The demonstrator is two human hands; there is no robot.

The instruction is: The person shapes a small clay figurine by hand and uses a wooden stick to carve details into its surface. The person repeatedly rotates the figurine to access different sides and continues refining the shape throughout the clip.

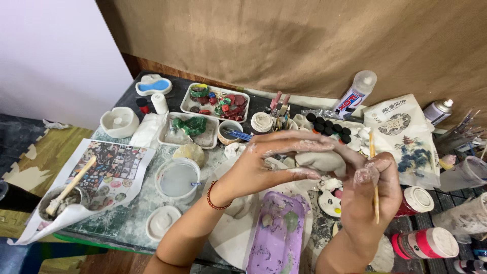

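Note:
Both of my hands are raised over a cluttered work table and smeared with pale clay. My left hand (284, 157), with a red bead bracelet on the wrist, has its fingers stretched along the top of a grey lump of clay (320, 161). My right hand (373, 195) cups the lump from below and also pinches a thin wooden stick (375, 195) that stands nearly upright. Beneath the hands lie a purple plastic tray (276, 238) and a round white board (228, 238).
A white cup of cloudy water (177, 178) stands to the left, next to a printed sheet (109, 170) and a pot with a wooden spatula (61, 200). White trays of painted pieces (215, 100), brushes, black-capped paint pots (329, 128), jars and a printed bag (403, 139) crowd the back and right.

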